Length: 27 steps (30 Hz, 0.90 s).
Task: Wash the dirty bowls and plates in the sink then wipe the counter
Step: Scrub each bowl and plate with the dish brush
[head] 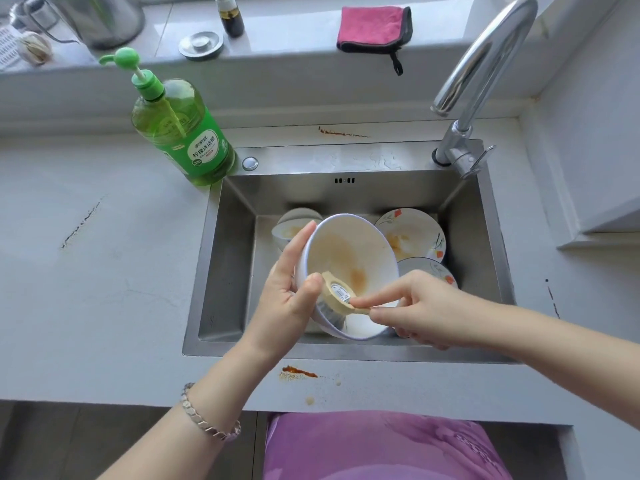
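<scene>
My left hand (291,299) grips a white bowl (349,251) by its rim, tilted toward me above the steel sink (228,258); brown stains mark its inside. My right hand (426,306) pinches the wooden handle of a round dish brush (337,292), whose head lies inside the bowl near the lower rim. Behind the bowl in the sink lie another stained bowl (294,228) on the left, a flowered dirty plate (412,233) on the right and a second flowered dish (429,270) below it, partly hidden.
A green dish-soap pump bottle (183,133) stands at the sink's back left corner. The faucet (485,71) arches over the back right. On the sill lie a pink cloth (372,27), a sink plug (201,45) and a small bottle (230,15). Reddish spills (298,372) mark the front counter.
</scene>
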{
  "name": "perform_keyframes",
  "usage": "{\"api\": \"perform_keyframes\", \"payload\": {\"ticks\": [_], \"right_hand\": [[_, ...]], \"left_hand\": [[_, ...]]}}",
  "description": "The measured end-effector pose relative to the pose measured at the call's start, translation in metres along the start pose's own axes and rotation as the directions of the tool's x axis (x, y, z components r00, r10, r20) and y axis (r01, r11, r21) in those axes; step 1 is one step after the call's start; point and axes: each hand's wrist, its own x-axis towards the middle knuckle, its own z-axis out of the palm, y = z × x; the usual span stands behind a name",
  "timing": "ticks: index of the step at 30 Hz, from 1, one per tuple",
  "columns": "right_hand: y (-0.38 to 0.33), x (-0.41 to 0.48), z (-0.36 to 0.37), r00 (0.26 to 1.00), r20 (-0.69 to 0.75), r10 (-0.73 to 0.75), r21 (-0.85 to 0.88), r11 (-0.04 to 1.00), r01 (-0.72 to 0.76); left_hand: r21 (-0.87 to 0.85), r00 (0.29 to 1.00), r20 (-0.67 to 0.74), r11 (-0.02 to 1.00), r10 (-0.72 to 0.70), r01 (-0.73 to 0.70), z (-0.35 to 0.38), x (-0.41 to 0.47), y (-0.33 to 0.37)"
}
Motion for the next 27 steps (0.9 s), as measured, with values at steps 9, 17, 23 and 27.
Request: {"api": "perform_keyframes", "payload": {"ticks": [9,17,23,27], "right_hand": [[-0.006,-0.006,-0.041,0.988,-0.035,0.151,-0.626,0.767,-0.139],[-0.004,-0.018,-0.011,0.992,0.043,0.117,-0.529,0.845,-0.077],[0.025,-0.022,-0.035,0.970,-0.233,-0.071,-0.813,0.561,-0.154],[0.039,-0.018,-0.045,0.836,-0.515,-0.191,-0.295,0.955,0.036]], "left_hand": [[0.080,0.960,0.239,0.988,-0.144,0.128,-0.017,0.004,0.001],[0.049,0.960,0.149,0.971,-0.239,0.234,-0.006,0.010,0.005],[0.102,0.934,0.151,0.945,-0.322,0.310,-0.010,0.011,0.001],[0.077,0.937,0.044,0.936,-0.347,0.343,-0.019,0.016,0.002]]}}
